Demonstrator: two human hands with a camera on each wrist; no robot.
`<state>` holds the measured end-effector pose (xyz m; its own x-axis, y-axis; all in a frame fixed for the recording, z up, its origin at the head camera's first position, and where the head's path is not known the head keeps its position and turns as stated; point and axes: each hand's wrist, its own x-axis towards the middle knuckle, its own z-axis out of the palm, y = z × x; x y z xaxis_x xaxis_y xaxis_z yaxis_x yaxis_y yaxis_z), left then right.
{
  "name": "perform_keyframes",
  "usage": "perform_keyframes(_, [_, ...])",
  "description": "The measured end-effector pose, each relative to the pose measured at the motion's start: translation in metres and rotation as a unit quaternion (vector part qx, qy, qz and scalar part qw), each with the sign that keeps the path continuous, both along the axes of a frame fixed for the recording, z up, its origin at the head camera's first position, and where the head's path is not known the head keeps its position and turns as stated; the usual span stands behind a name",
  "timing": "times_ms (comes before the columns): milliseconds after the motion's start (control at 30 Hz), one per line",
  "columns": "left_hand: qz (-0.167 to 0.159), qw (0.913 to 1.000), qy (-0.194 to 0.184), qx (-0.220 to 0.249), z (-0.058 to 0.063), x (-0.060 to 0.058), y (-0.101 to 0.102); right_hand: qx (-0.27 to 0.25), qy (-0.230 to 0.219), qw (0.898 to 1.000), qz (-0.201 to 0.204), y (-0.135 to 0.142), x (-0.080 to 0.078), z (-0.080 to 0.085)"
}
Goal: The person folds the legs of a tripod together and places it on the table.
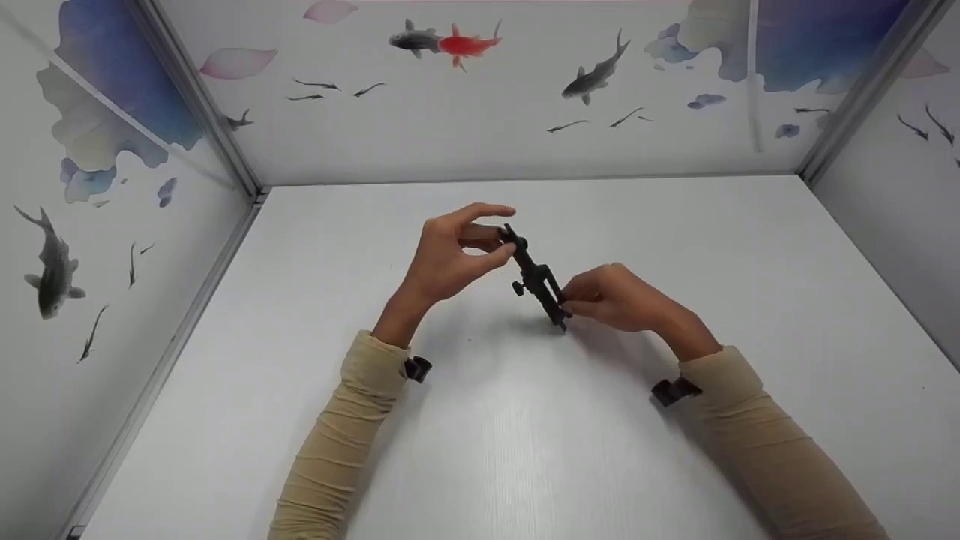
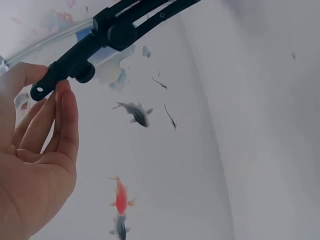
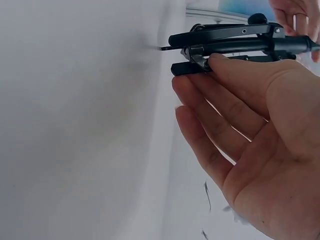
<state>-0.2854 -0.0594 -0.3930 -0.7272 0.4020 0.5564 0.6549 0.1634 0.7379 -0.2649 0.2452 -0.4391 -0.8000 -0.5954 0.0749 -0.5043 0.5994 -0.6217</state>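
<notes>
A small black mini tripod [image 1: 535,276] is held at a slant between the two hands, over the white table. The left hand [image 1: 454,253] pinches its upper end between thumb and fingertips. In the left wrist view that end of the tripod [image 2: 75,56] has a flat tab with a hole, and a round knob sticks out close by. Down at the leg end, the right hand [image 1: 621,296] pinches one leg between thumb and fingers. The right wrist view shows the legs [image 3: 220,36] lying nearly alongside the central tube, with small hinged metal struts between them.
The white table [image 1: 510,450] spreads under both forearms. Behind it stands a white panel [image 1: 480,142] printed with fish and petals, and similar panels rise at left and right. Each sleeve cuff has a small black device [image 1: 418,368] at the wrist.
</notes>
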Motion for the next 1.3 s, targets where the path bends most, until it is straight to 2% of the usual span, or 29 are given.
perform_keyframes(233, [-0.019,0.9973,-0.057,-0.042,0.003,-0.005,-0.016,0.02,-0.02,0.999,-0.023,0.008,-0.001,0.003])
perform_keyframes(467, [-0.029,0.9892,-0.109,-0.094,0.001,-0.009,-0.028,0.021,-0.023,0.999,-0.032,0.012,0.002,0.013])
perform_keyframes(733, [-0.037,0.9705,-0.168,-0.169,-0.006,-0.015,-0.036,0.055,0.001,0.997,-0.057,0.014,0.0,0.011])
perform_keyframes(933, [-0.029,0.9539,-0.198,-0.223,-0.013,-0.018,-0.037,0.058,0.006,0.996,-0.064,0.015,-0.001,0.007])
perform_keyframes(1133, [-0.021,0.9366,-0.207,-0.282,-0.017,-0.018,-0.036,0.061,-0.004,0.995,-0.073,0.013,-0.001,0.004])
perform_keyframes(1300, [-0.018,0.929,-0.209,-0.305,-0.018,-0.018,-0.036,0.064,-0.002,0.995,-0.073,0.01,-0.001,0.001])
